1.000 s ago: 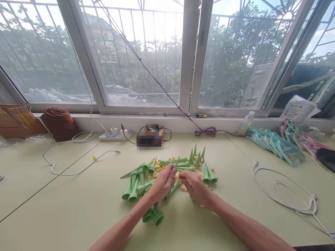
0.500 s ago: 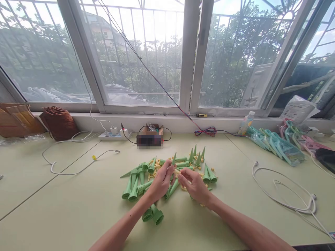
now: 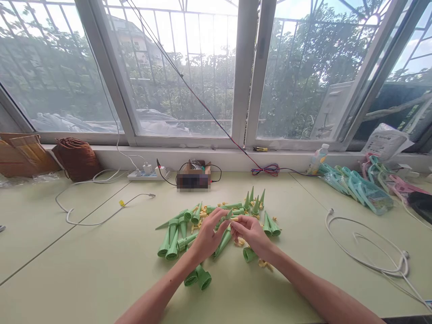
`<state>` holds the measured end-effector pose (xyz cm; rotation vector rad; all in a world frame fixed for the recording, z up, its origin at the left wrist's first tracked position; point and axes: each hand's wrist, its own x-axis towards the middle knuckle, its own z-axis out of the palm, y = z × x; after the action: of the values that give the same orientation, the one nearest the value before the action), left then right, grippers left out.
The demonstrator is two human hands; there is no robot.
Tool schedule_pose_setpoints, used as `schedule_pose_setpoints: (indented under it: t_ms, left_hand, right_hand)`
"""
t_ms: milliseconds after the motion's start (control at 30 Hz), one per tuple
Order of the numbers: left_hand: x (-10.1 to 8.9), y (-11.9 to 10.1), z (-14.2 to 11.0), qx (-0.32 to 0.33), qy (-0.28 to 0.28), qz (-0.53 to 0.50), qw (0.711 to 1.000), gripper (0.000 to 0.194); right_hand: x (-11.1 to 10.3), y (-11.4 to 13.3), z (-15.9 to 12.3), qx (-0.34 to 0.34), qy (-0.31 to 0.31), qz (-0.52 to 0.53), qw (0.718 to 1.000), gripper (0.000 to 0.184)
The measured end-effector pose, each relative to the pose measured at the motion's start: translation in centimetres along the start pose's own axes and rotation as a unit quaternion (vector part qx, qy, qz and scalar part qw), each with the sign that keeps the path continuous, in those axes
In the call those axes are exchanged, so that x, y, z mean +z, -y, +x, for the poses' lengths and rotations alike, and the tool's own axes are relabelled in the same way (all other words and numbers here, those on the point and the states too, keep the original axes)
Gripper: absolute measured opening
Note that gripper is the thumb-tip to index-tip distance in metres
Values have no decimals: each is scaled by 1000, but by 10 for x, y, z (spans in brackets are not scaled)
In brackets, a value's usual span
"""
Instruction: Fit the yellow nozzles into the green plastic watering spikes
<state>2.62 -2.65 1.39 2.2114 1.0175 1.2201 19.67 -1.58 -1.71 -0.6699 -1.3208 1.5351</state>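
Away from table edge (image 3: 401,318), left hand (image 3: 209,231) holding green cone (image 3: 229,214), right hand (image 3: 252,234) yellow piece (image 3: 234,219)

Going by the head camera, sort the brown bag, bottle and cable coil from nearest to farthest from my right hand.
From your right hand:
1. Cable coil, ahead, by the sill.
2. Bottle, ahead and right.
3. Brown bag, far left.

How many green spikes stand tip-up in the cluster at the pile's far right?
4: the rearmost spike, the leftmost spike just nearer, the nearest spike, and the rightmost spike. Any fully hidden behind these can't be ruled out.
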Motion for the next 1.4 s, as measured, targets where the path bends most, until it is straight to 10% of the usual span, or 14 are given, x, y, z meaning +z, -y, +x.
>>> schedule_pose_setpoints:
  t_ms: [1400]
  left_hand:
    - [10, 11, -5, -31, -9, 18, 999, 14]
  right_hand:
    - [-6, -1, 0, -2, -50, 22, 999, 36]
